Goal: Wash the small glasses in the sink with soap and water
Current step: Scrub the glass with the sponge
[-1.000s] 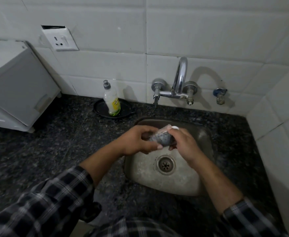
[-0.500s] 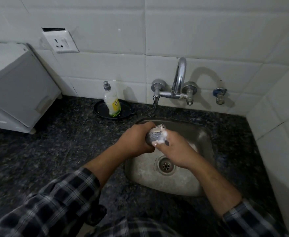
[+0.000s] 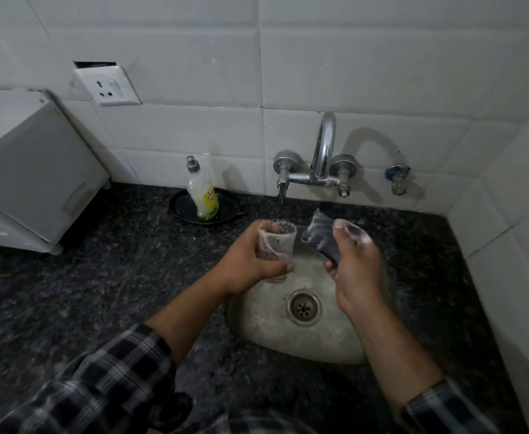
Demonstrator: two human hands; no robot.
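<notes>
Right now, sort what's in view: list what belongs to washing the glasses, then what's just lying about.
In use:
- small glass, held upright in the left hand under the spout
- scrubbing pad, in the right hand
- tap
- sink
- soap bottle on a black dish

Lying about:
- white appliance
- wall socket
- small wall valve

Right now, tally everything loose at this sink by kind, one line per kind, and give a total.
Small glasses: 1, the soapy small glass in the left hand
Scrub sponges: 1, the dark sponge in the right hand
Soap bottles: 1, the soap bottle
Dishes: 1, the black dish under the bottle
Total: 4
</notes>
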